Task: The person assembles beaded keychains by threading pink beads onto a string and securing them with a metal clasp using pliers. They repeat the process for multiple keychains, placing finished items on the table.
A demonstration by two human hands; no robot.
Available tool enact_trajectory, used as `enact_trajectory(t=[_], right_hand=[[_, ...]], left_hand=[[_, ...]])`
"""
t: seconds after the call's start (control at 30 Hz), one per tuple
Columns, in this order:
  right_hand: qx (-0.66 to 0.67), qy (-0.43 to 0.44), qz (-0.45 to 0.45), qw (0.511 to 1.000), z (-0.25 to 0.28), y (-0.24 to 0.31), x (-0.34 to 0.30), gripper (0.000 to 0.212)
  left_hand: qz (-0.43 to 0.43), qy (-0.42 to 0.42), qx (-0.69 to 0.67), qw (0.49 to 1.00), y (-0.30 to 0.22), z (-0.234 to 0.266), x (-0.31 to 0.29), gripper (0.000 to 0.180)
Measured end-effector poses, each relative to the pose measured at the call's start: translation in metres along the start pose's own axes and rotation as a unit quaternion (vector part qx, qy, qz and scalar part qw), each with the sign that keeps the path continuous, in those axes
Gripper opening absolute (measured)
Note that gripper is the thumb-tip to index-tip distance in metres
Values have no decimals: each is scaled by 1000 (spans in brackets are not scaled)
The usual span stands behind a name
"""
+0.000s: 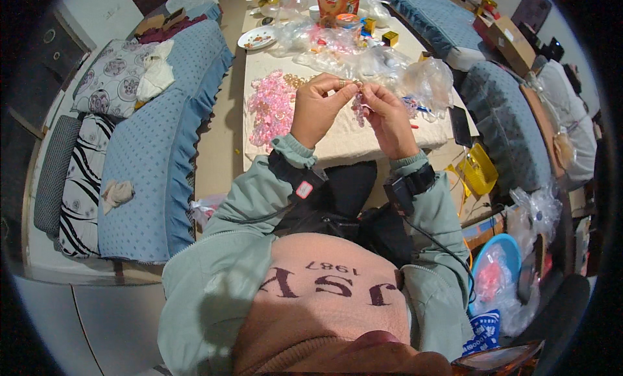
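Above the near part of the table, my left hand (319, 109) and my right hand (390, 121) meet, thumbs and forefingers pinched together. Between them hangs a short strand of pinkish-purple beads (359, 110), dangling below the fingertips. Something small and gold-coloured shows at its top, partly covered by the fingers. Left of my left hand spreads a big heap of pink beads (269, 110) on the cloth. Several gold rings (296, 81) lie at the heap's right side, partly behind that hand. More purplish beads (410, 105) sit just past my right hand.
The cloth-covered table (350, 152) also carries crumpled clear plastic bags (428, 84), a white plate with food bits (257, 38) and a red packet (338, 1). A dark phone (460, 125) lies at the right edge, near a yellow basket (478, 169). Blue-covered sofas flank both sides.
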State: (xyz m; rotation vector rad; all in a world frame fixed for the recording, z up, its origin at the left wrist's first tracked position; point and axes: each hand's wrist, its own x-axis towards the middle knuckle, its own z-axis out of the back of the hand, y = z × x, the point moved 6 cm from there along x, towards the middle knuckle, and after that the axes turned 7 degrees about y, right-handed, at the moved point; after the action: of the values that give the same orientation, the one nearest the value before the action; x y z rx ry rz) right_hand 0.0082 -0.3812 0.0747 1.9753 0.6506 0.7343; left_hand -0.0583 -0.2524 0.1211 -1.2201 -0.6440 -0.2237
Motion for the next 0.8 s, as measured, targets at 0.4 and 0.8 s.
enact_trajectory(t=[0.4,0.8], right_hand=[[7,4,0,1000,2,-2,-1,17],[-43,-44,38,997,1,3,-4,15]], left_hand=[[48,37,-83,995,11,-6,0,16],[89,19,-154,984,21,-8,-1,16]])
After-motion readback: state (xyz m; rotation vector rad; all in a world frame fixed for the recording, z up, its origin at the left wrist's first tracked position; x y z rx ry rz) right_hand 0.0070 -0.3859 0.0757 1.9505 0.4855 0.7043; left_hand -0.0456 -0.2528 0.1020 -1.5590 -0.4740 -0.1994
